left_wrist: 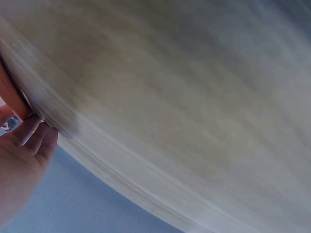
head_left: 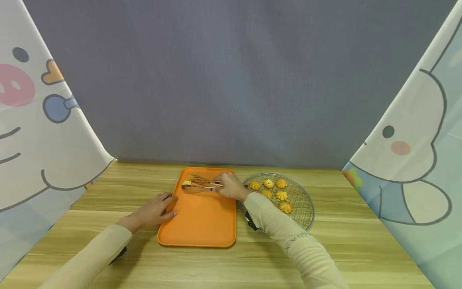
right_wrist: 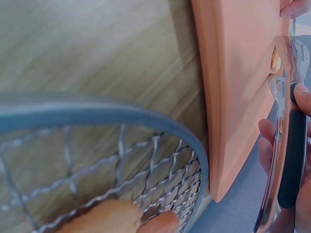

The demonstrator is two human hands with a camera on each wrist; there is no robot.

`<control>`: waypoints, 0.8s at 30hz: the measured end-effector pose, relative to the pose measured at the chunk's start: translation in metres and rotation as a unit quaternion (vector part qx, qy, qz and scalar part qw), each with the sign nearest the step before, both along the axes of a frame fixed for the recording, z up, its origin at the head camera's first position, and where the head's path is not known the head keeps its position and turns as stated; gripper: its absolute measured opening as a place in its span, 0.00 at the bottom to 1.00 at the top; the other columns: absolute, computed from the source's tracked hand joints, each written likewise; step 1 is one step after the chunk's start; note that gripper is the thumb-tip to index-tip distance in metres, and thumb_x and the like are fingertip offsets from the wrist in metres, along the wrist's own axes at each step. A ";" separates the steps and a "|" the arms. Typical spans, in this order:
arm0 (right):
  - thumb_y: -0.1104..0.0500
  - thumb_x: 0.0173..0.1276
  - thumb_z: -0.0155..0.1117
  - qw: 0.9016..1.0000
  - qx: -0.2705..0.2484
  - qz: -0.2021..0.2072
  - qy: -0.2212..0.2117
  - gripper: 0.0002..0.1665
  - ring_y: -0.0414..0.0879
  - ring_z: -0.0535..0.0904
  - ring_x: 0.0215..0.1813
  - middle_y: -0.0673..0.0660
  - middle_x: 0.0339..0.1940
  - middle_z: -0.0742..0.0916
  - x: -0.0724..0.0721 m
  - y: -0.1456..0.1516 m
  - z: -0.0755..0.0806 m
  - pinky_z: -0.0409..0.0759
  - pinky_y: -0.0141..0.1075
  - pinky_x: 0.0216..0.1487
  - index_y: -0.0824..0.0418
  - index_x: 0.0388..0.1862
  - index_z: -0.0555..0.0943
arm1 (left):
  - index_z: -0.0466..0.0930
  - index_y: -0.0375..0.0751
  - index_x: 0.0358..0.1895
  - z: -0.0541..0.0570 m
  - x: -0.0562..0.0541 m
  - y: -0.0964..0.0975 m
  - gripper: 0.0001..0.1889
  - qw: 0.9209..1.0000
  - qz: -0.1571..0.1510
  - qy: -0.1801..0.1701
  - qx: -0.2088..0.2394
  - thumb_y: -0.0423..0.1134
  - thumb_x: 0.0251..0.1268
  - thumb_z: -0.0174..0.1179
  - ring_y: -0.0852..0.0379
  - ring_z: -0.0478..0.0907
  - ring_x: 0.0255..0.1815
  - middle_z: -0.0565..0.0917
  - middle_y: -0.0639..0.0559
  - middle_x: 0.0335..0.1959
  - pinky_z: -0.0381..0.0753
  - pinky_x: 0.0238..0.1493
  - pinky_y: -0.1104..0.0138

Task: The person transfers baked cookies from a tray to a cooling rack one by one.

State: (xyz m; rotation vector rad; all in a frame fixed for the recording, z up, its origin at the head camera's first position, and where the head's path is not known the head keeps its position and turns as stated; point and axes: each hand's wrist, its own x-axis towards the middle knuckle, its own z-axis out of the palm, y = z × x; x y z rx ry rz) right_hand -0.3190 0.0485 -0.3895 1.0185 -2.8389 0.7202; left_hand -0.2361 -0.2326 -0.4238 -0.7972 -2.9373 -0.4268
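Observation:
An orange tray (head_left: 202, 218) lies on the wooden table in the head view. At its left rim is my left hand (head_left: 155, 209), thumb over the inside and other fingertips against the outer edge (left_wrist: 36, 124). My right hand (head_left: 229, 186) grips metal tongs (head_left: 198, 186) by their black handles (right_wrist: 292, 155), low over the tray's far part. Near the tong ends is a swirled yellow cookie (head_left: 186, 183), at the tray's far left. The right wrist view shows the cookie (right_wrist: 276, 61) by the slotted tips; whether they touch it I cannot tell.
A round wire rack (head_left: 301, 200) with several swirled cookies (head_left: 281, 195) stands right of the tray, under my right forearm. Its metal rim (right_wrist: 97, 112) is close beside the tray. A grey cloth (head_left: 227, 88) forms the back wall, with printed cloths at both sides.

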 end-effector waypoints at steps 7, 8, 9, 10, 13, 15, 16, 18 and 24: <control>0.56 0.60 0.65 1.000 -0.001 0.000 0.008 0.22 0.48 0.80 0.50 0.55 0.51 0.83 -0.003 -0.009 -0.002 0.79 0.38 0.48 0.61 0.52 0.80 | 0.68 0.32 0.61 -0.001 0.000 -0.001 0.28 1.000 0.003 0.002 -0.007 0.50 0.64 0.54 0.33 0.65 0.60 0.68 0.31 0.60 0.67 0.56 0.43; 0.56 0.60 0.65 1.000 0.000 0.000 0.008 0.21 0.48 0.80 0.50 0.55 0.51 0.83 -0.004 -0.010 -0.003 0.79 0.38 0.49 0.61 0.52 0.80 | 0.68 0.32 0.61 -0.001 0.000 -0.001 0.28 1.000 0.003 0.003 -0.009 0.50 0.64 0.54 0.33 0.65 0.60 0.68 0.31 0.60 0.67 0.56 0.43; 0.56 0.60 0.65 1.000 0.001 -0.001 0.009 0.21 0.48 0.80 0.51 0.55 0.51 0.83 -0.005 -0.011 -0.003 0.79 0.38 0.49 0.61 0.53 0.79 | 0.68 0.32 0.61 -0.001 -0.001 -0.001 0.28 1.000 0.003 0.004 -0.010 0.50 0.64 0.54 0.33 0.65 0.60 0.68 0.31 0.60 0.67 0.56 0.43; 0.56 0.61 0.65 1.000 0.003 -0.001 0.008 0.21 0.48 0.80 0.51 0.55 0.52 0.83 -0.005 -0.012 -0.004 0.79 0.38 0.49 0.61 0.53 0.79 | 0.68 0.32 0.61 -0.001 -0.001 -0.001 0.29 1.000 0.003 0.004 -0.011 0.50 0.64 0.54 0.33 0.65 0.60 0.68 0.31 0.60 0.67 0.56 0.43; 0.57 0.61 0.64 1.000 0.007 -0.002 0.010 0.20 0.47 0.80 0.50 0.55 0.52 0.83 -0.006 -0.014 -0.004 0.79 0.38 0.48 0.60 0.53 0.80 | 0.68 0.32 0.61 -0.001 -0.001 -0.001 0.29 1.000 0.003 0.002 -0.012 0.51 0.65 0.53 0.33 0.65 0.61 0.68 0.31 0.60 0.67 0.56 0.43; 0.58 0.61 0.64 1.000 0.010 -0.003 0.015 0.19 0.47 0.81 0.49 0.55 0.52 0.83 -0.005 -0.015 -0.003 0.79 0.37 0.47 0.59 0.53 0.80 | 0.68 0.33 0.61 -0.001 -0.001 -0.001 0.29 1.000 0.003 0.001 -0.012 0.51 0.65 0.53 0.33 0.65 0.61 0.67 0.31 0.60 0.67 0.56 0.43; 0.58 0.62 0.63 1.000 0.010 -0.004 0.016 0.19 0.47 0.81 0.49 0.55 0.51 0.83 -0.005 -0.016 -0.003 0.80 0.37 0.46 0.59 0.52 0.80 | 0.68 0.33 0.61 -0.001 -0.001 -0.001 0.29 1.000 0.002 0.002 -0.011 0.51 0.65 0.53 0.33 0.65 0.61 0.68 0.31 0.60 0.67 0.56 0.43; 0.58 0.62 0.63 1.000 0.011 -0.007 0.017 0.19 0.47 0.81 0.47 0.55 0.51 0.83 -0.004 -0.017 -0.002 0.80 0.36 0.44 0.59 0.52 0.80 | 0.68 0.33 0.61 -0.001 -0.001 -0.001 0.29 1.000 0.003 0.002 -0.011 0.51 0.65 0.53 0.33 0.65 0.61 0.68 0.31 0.60 0.67 0.56 0.43; 0.58 0.62 0.63 1.000 0.012 -0.011 0.012 0.20 0.46 0.82 0.45 0.55 0.52 0.83 -0.004 -0.019 -0.001 0.80 0.34 0.43 0.60 0.53 0.79 | 0.68 0.33 0.61 -0.001 -0.001 -0.001 0.29 1.000 0.003 0.004 -0.008 0.51 0.65 0.53 0.33 0.65 0.60 0.68 0.31 0.60 0.67 0.56 0.43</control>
